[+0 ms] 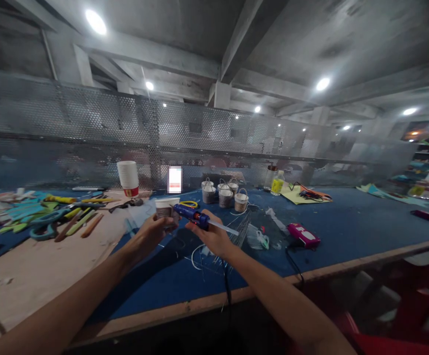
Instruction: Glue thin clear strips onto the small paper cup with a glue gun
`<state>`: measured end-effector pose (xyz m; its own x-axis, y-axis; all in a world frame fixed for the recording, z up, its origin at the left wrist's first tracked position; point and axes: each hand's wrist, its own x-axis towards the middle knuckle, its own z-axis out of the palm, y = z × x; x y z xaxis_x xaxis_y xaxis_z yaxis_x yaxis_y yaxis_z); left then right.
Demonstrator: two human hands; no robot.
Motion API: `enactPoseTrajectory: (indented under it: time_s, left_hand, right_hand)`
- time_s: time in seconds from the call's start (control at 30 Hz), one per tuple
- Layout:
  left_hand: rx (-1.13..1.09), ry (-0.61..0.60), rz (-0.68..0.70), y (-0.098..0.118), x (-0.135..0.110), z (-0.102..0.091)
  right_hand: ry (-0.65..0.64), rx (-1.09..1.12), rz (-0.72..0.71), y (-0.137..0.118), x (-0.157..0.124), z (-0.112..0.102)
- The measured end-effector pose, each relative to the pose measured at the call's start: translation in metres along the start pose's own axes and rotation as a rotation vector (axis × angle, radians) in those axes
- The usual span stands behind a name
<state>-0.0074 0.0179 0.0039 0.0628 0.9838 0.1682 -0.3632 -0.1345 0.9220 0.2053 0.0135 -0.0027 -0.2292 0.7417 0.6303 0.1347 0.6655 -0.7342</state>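
My left hand [152, 233] is closed around a small paper cup [163, 211] with a white rim and a brownish wrapped side. A blue hot glue gun [192, 215] is gripped in my right hand [214, 235], its tip pointing left at the cup's side; whether it touches the cup I cannot tell. A clear glue stick [223, 227] sticks out of the gun's back end, and a dark cord hangs below. Behind my hands stand several wrapped cups with thin handles, among them a cup [241, 201] at the right of the group.
At left lie scissors [46, 224], coloured sticks [74, 224] and paper scraps. A stack of white cups [128, 175] stands behind. To the right are glue strands, a magenta device [303, 235] with a cord, a yellow bottle [278, 183] and papers. A perforated metal screen [184, 128] borders the table.
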Motion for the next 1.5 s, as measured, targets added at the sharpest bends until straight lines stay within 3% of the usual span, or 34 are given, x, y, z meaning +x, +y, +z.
enactPoseTrajectory:
  time_s: [0.17,1.17,1.5]
  left_hand:
    - [0.001,0.009,0.005,0.001,0.0,-0.002]
    - [-0.005,-0.04,0.01,0.003,-0.002,-0.003]
    - [-0.045,-0.042,-0.003,0.002,0.0,-0.003]
  right_hand:
    - [-0.027,-0.016,-0.048,0.007,0.002,-0.002]
    - [-0.017,0.023,-0.009,0.022,0.003,0.002]
    - [-0.017,-0.09,-0.068,0.02,0.004,-0.002]
